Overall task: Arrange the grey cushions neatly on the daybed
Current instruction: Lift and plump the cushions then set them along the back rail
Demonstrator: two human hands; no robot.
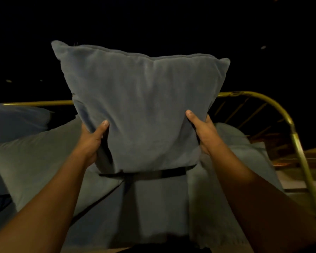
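A large grey cushion is held upright in the air in the middle of the view. My left hand grips its lower left edge and my right hand grips its lower right edge, thumbs on the near face. Below it, more grey cushions lie on the daybed: one tilted at the left, one flat in the middle and one at the right. A further cushion leans at the far left against the rail.
The daybed's brass rail runs along the back and curves down at the right, with slats behind it. A dark strap crosses just under the held cushion. The room beyond is dark. A pale floor or surface shows at the right.
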